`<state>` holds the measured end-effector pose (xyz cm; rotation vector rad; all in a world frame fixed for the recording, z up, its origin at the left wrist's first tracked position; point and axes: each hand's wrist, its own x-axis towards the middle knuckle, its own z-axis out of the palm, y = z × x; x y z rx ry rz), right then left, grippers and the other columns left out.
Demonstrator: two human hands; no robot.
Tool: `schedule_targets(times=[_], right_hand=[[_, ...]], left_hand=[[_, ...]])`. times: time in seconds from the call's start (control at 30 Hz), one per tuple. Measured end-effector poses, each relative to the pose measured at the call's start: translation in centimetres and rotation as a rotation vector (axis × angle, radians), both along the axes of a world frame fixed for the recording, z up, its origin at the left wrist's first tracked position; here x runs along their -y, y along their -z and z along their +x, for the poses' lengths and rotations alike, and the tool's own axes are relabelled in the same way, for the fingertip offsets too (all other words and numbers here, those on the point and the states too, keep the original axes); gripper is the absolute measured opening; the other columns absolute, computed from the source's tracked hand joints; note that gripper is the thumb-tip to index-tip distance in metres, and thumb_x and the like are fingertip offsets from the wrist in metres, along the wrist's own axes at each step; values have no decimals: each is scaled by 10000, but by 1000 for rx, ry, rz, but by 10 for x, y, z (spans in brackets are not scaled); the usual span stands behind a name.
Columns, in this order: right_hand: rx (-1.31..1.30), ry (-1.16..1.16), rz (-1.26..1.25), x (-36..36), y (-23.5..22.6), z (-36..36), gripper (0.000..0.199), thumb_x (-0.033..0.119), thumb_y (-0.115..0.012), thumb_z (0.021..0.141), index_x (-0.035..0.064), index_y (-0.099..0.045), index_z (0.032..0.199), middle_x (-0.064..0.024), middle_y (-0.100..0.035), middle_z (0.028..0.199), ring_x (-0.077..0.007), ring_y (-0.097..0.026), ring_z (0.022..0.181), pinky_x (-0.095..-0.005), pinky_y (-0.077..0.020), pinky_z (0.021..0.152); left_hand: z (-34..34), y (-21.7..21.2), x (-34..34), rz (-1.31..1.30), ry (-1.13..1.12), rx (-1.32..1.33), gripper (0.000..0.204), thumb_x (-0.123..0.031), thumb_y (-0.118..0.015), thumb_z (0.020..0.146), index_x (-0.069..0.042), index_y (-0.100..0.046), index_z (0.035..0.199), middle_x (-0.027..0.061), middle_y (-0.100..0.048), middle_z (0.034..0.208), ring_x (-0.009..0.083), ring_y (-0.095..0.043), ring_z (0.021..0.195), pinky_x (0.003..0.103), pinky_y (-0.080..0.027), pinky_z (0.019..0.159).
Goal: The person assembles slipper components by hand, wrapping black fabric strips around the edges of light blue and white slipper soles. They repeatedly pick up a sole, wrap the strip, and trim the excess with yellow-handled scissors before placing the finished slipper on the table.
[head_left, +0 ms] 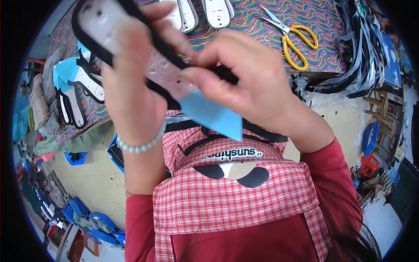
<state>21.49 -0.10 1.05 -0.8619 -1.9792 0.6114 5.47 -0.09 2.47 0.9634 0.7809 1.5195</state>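
A shoe sole [163, 72], pale pinkish white with a black edging strip, is held aslant above my lap. My left hand [131, 83] grips its broad upper part, thumb across the pale face and fingers behind it; that hand is slightly blurred. My right hand [251, 72] has closed at the sole's right edge, thumb on the pale face and curled fingers against the black strip. Part of the strip is hidden under those fingers. From the sole's lower end sticks out a light blue sheet piece [214, 115], pointing down toward my checked apron.
Scissors with yellow handles [301, 46] lie open on the patterned tablecloth [248, 19]. More soles [216, 12] lie at the far edge, and others with blue pieces [70, 78] at the left. Black and grey strips [362, 48] hang over the table's right side.
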Motion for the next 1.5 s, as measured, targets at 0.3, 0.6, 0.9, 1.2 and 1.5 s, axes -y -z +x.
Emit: schedule_targets(times=[0.3, 0.6, 0.9, 1.2, 1.5], right_hand=[[-256, -18, -558, 25, 30, 2, 202, 186, -565, 924, 10, -665, 920, -123, -609, 776, -269, -601, 698, -343, -463, 620], [-88, -233, -153, -13, -25, -5, 271, 220, -635, 883, -5, -617, 1033, -118, -600, 792, -252, -583, 678, -314, -446, 618], [179, -177, -195, -5, 47, 70, 321, 110, -587, 900, 23, -590, 1209, -132, -584, 1256, -307, -591, 1070, -360, -451, 940], [635, 428, -359, -32, 62, 189, 591, 279, -726, 796, 110, -517, 1322, -160, -589, 1040, -282, -568, 1037, -350, -446, 889], [-62, 154, -701, 24, 57, 125, 594, 115, -705, 835, 76, -434, 1362, -36, -608, 1033, -94, -597, 876, -236, -503, 728]], left_hand=[[-9, 22, 24, -52, -80, -206, 324, -224, -494, 979, 74, -606, 916, 167, -649, 878, 298, -650, 916, 400, -494, 845], [-38, -3, 2, 137, 231, -298, 599, -423, -403, 962, 96, -465, 1252, 281, -447, 1327, 349, -440, 1244, 428, -335, 1046], [-64, 34, 16, -603, 502, -201, 423, -284, -530, 931, 64, -523, 1171, 181, -635, 966, 204, -657, 796, 267, -538, 657], [-18, 49, -4, -594, 529, 743, 375, -219, -451, 985, 26, -470, 1269, 153, -643, 963, 226, -663, 832, 337, -562, 706], [-15, 27, -6, -643, 320, 525, 367, -175, -474, 984, 45, -457, 1277, 140, -539, 987, 143, -447, 766, 224, -405, 562]])
